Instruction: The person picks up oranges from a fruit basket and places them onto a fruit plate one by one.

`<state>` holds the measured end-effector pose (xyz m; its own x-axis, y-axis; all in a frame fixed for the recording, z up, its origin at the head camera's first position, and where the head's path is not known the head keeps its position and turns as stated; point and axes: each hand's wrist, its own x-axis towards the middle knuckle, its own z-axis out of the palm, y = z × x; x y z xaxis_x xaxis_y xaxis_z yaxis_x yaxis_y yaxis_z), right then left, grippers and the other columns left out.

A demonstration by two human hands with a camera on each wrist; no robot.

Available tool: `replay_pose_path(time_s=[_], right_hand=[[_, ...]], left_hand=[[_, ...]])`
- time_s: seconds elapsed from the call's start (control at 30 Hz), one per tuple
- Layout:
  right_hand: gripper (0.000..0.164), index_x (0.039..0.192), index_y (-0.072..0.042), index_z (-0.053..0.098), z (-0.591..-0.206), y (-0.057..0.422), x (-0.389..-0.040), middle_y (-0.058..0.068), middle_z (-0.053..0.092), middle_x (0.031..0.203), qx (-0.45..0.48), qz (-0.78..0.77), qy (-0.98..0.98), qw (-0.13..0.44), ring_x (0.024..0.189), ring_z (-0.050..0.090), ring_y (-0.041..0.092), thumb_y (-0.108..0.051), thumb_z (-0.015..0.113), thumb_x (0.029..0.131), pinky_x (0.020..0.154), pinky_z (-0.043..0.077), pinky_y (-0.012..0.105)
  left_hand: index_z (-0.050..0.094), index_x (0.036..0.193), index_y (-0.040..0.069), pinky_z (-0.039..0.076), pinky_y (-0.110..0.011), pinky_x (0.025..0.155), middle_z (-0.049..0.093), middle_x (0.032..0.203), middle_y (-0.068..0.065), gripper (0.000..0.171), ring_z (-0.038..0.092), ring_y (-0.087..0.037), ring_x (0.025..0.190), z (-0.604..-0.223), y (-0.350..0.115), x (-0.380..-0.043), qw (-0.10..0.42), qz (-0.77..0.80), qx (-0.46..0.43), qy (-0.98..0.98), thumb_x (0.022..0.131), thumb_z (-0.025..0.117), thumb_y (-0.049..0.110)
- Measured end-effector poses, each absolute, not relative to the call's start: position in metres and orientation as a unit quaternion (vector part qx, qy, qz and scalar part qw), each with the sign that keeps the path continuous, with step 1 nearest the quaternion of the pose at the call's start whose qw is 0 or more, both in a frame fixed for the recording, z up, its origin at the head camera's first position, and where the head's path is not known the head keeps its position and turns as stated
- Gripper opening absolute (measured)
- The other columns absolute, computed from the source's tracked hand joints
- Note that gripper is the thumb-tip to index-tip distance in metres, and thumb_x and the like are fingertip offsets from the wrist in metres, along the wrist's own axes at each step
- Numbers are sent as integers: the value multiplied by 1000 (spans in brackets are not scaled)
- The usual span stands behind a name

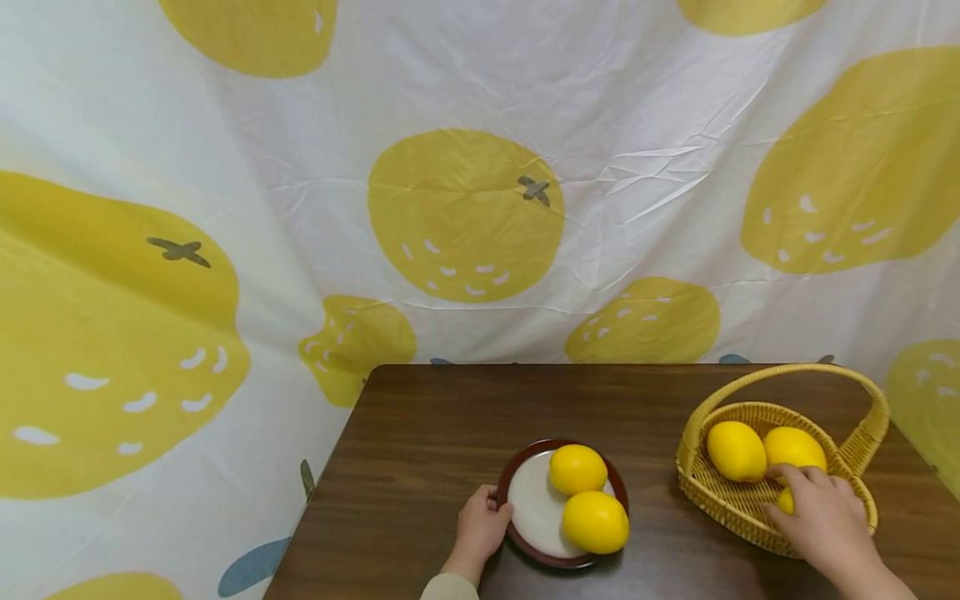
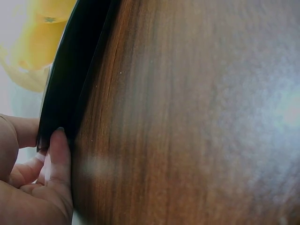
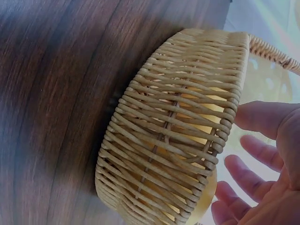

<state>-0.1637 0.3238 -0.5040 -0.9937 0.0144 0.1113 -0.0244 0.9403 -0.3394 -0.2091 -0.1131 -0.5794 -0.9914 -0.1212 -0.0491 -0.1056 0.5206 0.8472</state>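
Note:
At the left rim of a white plate with a brown edge, my left hand pinches the rim, thumb on top and fingers beneath. Two yellow lemons lie on the plate's right side. A wicker basket with an arched handle stands to the right. Inside it, two lemons show fully or mostly. A third lemon is largely hidden under my right hand, which reaches over the basket's near side. In the right wrist view its fingers are spread and loosely bent, the thumb near the basket rim.
The dark wooden table carries the plate and basket. Behind it hangs a white cloth printed with large yellow fruit. The basket handle arches above the basket's far part, beyond my right hand.

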Motion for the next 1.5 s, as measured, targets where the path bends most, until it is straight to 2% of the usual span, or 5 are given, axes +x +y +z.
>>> replay_pose_path(time_s=[0.13,0.37,0.8,1.3,1.5], right_hand=[[56,128,3,56,-504,328,-165,40,55,119,-2,159,-986,41,101,48,60,-28,77,85,74,39,65],[59,129,-1,57,-507,332,-165,37,55,120,-17,153,-988,22,103,47,58,-33,78,84,76,37,66],[65,130,2,54,-514,339,-167,43,46,124,-34,159,-987,19,106,41,64,-33,79,81,79,35,70],[63,133,6,49,-513,340,-164,43,34,130,-51,190,-980,-5,110,34,68,-31,69,86,78,35,73],[67,135,6,46,-515,344,-167,43,31,132,-52,191,-980,-24,108,35,72,-33,70,86,76,36,72]], left_hand=[[66,108,0,50,-34,68,64,81,-5,23,59,-15,74,-581,-113,-209,8,-487,65,-871,88,70,10],[66,107,1,50,-34,67,63,80,-4,22,60,-14,74,-584,-113,-209,11,-490,63,-869,88,71,10],[65,109,0,50,-35,68,64,82,-6,24,60,-16,76,-581,-113,-209,3,-487,65,-871,89,71,11],[66,107,0,49,-35,69,63,81,-5,23,59,-15,75,-578,-113,-209,12,-483,65,-873,88,71,11],[66,108,1,49,-35,69,64,82,-5,23,59,-15,75,-579,-113,-209,9,-483,64,-873,89,71,12]])
